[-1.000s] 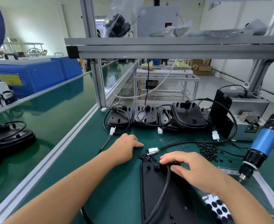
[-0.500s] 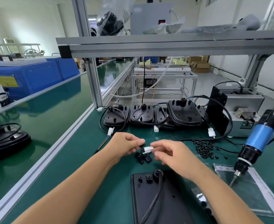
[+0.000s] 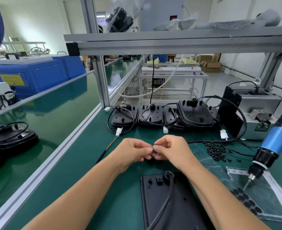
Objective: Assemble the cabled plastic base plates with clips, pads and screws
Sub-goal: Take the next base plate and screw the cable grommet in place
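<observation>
Head view: left hand (image 3: 133, 151) and right hand (image 3: 171, 150) meet fingertip to fingertip, pinching what seems a small black clip (image 3: 154, 151). Base plate (image 3: 155, 201) lies just nearer, its cable (image 3: 166, 198) draped over it.

White walls (image 3: 37, 22), grey floor (image 3: 228, 78), aluminium shelf frame (image 3: 178, 45), green benches (image 3: 62, 117).

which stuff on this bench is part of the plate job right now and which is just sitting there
In use: left hand and right hand pinching a small black part; base plate; screw pile; pad sheet; screwdriver.

Lying about: blue machine; cardboard boxes.
</observation>
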